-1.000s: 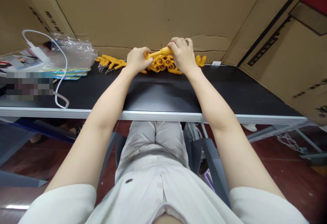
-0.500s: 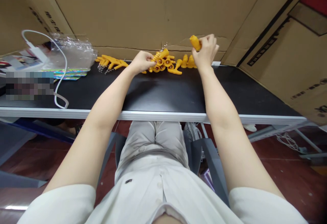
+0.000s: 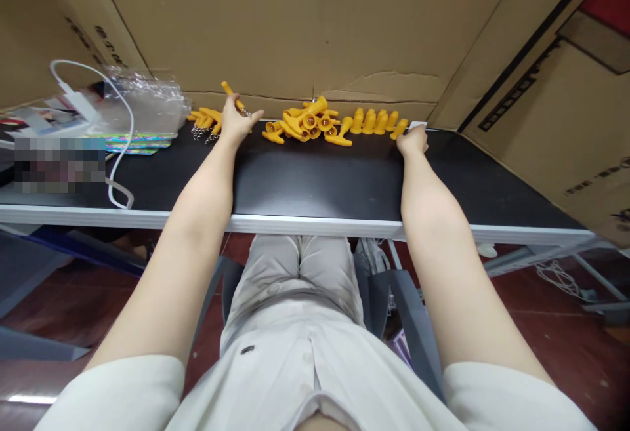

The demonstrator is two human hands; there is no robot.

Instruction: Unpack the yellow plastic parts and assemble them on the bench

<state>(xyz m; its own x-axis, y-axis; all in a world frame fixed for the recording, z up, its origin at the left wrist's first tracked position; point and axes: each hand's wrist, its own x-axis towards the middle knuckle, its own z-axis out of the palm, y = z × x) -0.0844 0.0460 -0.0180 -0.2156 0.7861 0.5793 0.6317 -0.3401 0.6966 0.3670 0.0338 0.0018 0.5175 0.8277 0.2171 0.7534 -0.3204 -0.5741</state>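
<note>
The person is sitting close against the near edge of the desk (image 3: 295, 224), both bare arms stretching across its black top toward the far edge, where the yellow pieces are gathered along the cardboard wall (image 3: 344, 24).

The right hand (image 3: 413, 141) is resting on the desk toward the far right, curling inward, its fingertips touching the end piece (image 3: 399, 129) of a row of yellow caps (image 3: 377, 121). Whether it is pinching that piece or only nudging it I cannot tell. The caps are lying side by side in a neat line, probably so that they stay sorted apart from the rest.

The left hand (image 3: 235, 121) is reaching toward the far left, thumb and fingers pinching a yellow stick (image 3: 230, 93) that is tilting up and away, a bit of metal chain (image 3: 245, 113) dangling by the fingers. Just beyond it a small bunch of finished sticks with chains (image 3: 204, 121) is lying, so the hand seems to be holding this one over that bunch.

Between the hands a loose heap of yellow parts (image 3: 305, 123) is sitting at the middle of the far edge, within easy reach of both.

At the far left corner a clear plastic bag (image 3: 142, 100) is slumping, with a white cable (image 3: 121, 149) looping toward the near edge.
</note>
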